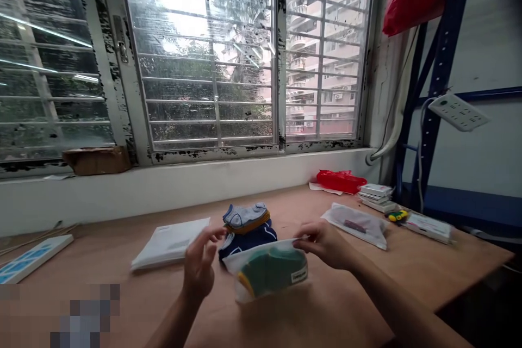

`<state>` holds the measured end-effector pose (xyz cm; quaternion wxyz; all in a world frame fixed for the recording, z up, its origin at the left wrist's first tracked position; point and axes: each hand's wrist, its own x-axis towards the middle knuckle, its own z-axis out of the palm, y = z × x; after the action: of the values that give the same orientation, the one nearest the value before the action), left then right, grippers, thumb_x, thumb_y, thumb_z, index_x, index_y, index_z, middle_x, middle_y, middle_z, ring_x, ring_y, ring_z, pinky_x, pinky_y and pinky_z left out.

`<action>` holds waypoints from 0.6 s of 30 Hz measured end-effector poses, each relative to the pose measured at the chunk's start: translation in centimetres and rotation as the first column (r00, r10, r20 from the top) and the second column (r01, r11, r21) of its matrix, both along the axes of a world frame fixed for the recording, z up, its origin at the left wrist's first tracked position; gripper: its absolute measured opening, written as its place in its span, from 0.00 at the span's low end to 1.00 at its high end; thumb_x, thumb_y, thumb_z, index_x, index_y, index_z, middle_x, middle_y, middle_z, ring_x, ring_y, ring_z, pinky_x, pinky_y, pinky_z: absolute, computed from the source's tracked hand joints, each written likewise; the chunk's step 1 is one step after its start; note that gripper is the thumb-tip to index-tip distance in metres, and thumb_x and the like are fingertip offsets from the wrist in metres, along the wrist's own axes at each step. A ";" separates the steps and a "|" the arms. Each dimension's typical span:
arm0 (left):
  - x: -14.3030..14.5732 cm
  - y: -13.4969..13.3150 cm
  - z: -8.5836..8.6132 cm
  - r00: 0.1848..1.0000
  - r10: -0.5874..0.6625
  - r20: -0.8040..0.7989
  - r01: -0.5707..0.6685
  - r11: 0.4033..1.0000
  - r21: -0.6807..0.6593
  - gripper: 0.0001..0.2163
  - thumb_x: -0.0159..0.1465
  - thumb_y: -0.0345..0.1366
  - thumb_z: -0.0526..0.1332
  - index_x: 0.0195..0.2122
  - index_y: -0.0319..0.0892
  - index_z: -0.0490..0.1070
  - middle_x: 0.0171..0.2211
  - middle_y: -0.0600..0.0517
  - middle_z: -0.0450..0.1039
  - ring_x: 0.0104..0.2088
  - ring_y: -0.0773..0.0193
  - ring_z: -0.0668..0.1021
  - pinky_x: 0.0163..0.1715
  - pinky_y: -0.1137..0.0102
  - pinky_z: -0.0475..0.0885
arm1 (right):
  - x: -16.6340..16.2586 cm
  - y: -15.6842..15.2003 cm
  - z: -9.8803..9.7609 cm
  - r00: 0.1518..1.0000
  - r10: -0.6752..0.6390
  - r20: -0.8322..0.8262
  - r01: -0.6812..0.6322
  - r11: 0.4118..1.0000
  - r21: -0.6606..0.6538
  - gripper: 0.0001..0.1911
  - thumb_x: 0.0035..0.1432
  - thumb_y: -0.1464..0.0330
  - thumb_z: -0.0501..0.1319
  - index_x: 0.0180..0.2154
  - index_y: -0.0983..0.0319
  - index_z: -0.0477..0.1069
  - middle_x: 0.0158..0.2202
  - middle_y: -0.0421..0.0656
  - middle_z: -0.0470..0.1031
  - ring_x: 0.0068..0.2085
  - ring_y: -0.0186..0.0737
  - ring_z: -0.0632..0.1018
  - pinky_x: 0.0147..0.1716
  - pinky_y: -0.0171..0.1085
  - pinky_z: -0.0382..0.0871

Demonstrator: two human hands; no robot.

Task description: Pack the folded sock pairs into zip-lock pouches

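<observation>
A clear plastic bag (269, 269) with a folded green and yellow garment inside is held up over the wooden table (367, 293). My right hand (326, 243) pinches the bag's top right edge. My left hand (200, 263) is at the bag's top left corner, fingers curled, thumb and fingertips near the edge; whether it grips the bag I cannot tell. Just behind the bag lies a small stack of folded garments (247, 227), grey and yellow on top, dark blue below.
A pile of flat white bags (169, 243) lies left of the garments. Another filled clear bag (356, 224) lies to the right, with a red bag (340, 180), small boxes (375, 196) and a white packet (428, 227) beyond. A window sill runs behind.
</observation>
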<state>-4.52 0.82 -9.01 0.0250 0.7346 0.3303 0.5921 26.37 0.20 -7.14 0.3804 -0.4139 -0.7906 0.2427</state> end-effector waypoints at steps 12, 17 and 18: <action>7.0 -4.2 3.8 0.657 0.070 -0.750 -0.355 0.907 -0.227 0.13 0.68 0.36 0.52 0.34 0.45 0.77 0.33 0.49 0.78 0.35 0.57 0.78 0.32 0.67 0.65 | -5.8 -0.4 -3.1 0.953 0.131 -0.272 -0.166 0.980 -0.111 0.07 0.48 0.70 0.68 0.33 0.64 0.79 0.26 0.39 0.75 0.27 0.33 0.72 0.26 0.31 0.63; 6.6 -4.6 4.1 0.652 0.039 -0.757 -0.313 0.923 -0.222 0.13 0.68 0.36 0.53 0.33 0.46 0.76 0.31 0.51 0.77 0.34 0.59 0.77 0.30 0.69 0.62 | -6.0 -0.3 -3.7 0.959 0.111 -0.262 -0.121 0.992 -0.021 0.06 0.52 0.67 0.67 0.29 0.64 0.77 0.27 0.41 0.75 0.28 0.34 0.72 0.27 0.32 0.64; 6.7 -4.8 4.2 0.661 0.032 -0.750 -0.300 0.927 -0.225 0.12 0.68 0.36 0.53 0.34 0.46 0.76 0.32 0.51 0.77 0.34 0.59 0.77 0.31 0.68 0.63 | -6.0 -0.3 -3.7 0.960 0.105 -0.261 -0.104 0.994 0.017 0.07 0.53 0.66 0.67 0.27 0.64 0.77 0.26 0.41 0.75 0.28 0.33 0.71 0.27 0.32 0.63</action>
<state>2.18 -3.97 -4.77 -0.0423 0.8609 0.4729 0.1827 20.32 -0.09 -10.85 0.4686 -0.3354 -0.7547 0.3137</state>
